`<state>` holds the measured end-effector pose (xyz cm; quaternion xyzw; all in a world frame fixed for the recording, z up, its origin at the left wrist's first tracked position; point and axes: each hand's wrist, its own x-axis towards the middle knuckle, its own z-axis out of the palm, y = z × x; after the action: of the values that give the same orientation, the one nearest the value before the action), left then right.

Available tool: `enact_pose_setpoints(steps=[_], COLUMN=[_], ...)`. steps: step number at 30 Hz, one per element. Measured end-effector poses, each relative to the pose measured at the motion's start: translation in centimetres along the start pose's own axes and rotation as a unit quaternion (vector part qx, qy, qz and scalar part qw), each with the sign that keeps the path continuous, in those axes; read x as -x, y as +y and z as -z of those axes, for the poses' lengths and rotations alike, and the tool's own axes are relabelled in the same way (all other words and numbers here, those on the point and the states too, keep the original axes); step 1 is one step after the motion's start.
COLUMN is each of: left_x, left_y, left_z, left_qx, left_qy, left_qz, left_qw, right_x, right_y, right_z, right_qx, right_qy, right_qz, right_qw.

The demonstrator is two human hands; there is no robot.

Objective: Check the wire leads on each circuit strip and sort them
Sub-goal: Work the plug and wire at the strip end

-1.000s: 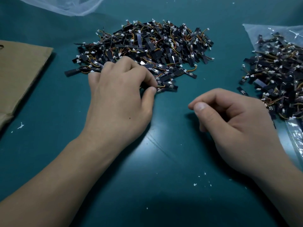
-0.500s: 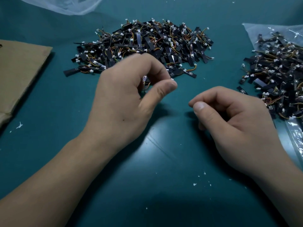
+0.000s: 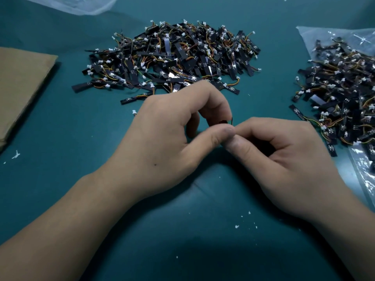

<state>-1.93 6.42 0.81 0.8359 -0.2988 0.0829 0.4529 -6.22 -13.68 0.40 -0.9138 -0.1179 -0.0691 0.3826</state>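
A large pile of black circuit strips (image 3: pixel 174 59) with coloured wire leads and white connectors lies at the top centre of the green table. A second pile of strips (image 3: pixel 341 94) lies on a clear plastic bag at the right. My left hand (image 3: pixel 172 136) and my right hand (image 3: pixel 280 157) meet at the centre, thumbs touching. Between their fingertips they pinch one small black circuit strip (image 3: pixel 227 122), of which only a dark sliver shows; its leads are hidden.
A brown cardboard sheet (image 3: pixel 22 86) lies at the left edge. A white plastic bag (image 3: pixel 81 4) sits at the top left. The clear bag (image 3: pixel 363 169) extends down the right side. White specks (image 3: pixel 243 220) dot the green table (image 3: pixel 81 159) near me.
My left hand lifted a strip out of the central pile and drew it back toward me and right. My right hand moved left and closed its fingertips on the same strip.
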Motion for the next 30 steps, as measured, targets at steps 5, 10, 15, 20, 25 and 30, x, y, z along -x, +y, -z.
enact_pose_setpoints(steps=[5, 10, 15, 20, 25, 30], left_x=[0.05, -0.03, 0.08, -0.08, -0.09, -0.13], left_y=[0.05, 0.13, 0.02, -0.01, -0.14, -0.11], left_z=[-0.11, -0.09, 0.01, 0.06, 0.08, 0.02], left_qx=[0.0, 0.002, 0.012, 0.009, -0.006, 0.012], left_qy=[-0.008, -0.006, -0.017, -0.042, -0.025, -0.014], left_qz=[0.003, -0.008, 0.005, 0.005, 0.017, 0.052], left_qw=[1.0, 1.0, 1.0, 0.999, 1.0, 0.999], right_x=[-0.21, -0.15, -0.14, -0.11, -0.09, -0.04], right_y=[-0.09, -0.13, -0.01, -0.02, -0.11, -0.08], right_z=[-0.09, -0.15, -0.18, -0.14, -0.1, -0.13], right_qx=[-0.002, -0.035, -0.046, -0.033, -0.063, -0.035], right_qy=[0.01, 0.003, 0.026, 0.014, 0.01, 0.001], right_qz=[0.008, -0.008, -0.009, 0.008, 0.003, -0.018], right_qw=[1.0, 0.999, 0.999, 0.999, 0.998, 0.999])
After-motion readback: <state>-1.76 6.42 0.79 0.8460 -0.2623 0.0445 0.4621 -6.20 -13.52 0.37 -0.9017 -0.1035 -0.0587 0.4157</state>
